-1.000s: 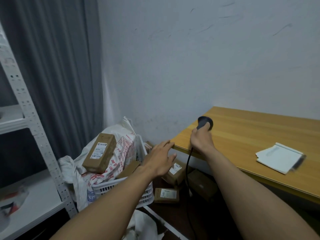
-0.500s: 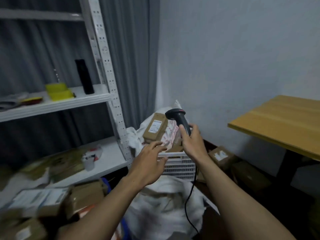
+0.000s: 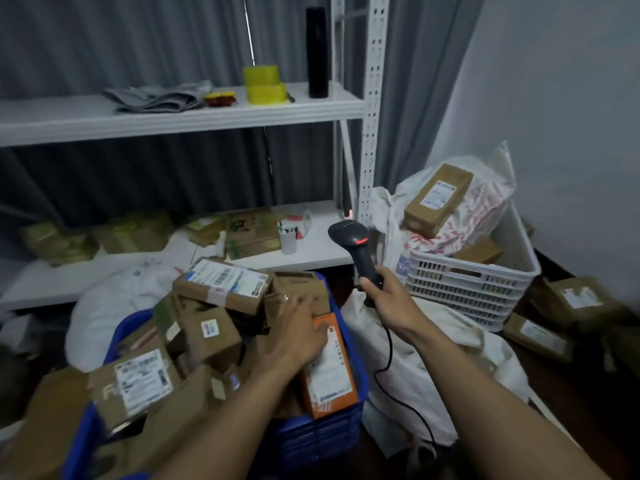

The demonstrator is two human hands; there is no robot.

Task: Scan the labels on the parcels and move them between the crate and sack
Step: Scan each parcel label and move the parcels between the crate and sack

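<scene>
Scanner upright, head leftward, gripped by right fingers; left fingers flat on orange parcel.

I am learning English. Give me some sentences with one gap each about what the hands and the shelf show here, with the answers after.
1. The right hand grips a black ____ by its handle.
2. The left hand reaches over the parcels in the ____ crate.
3. The tape rolls on the upper shelf are ____.
Missing words: scanner; blue; yellow.
</scene>
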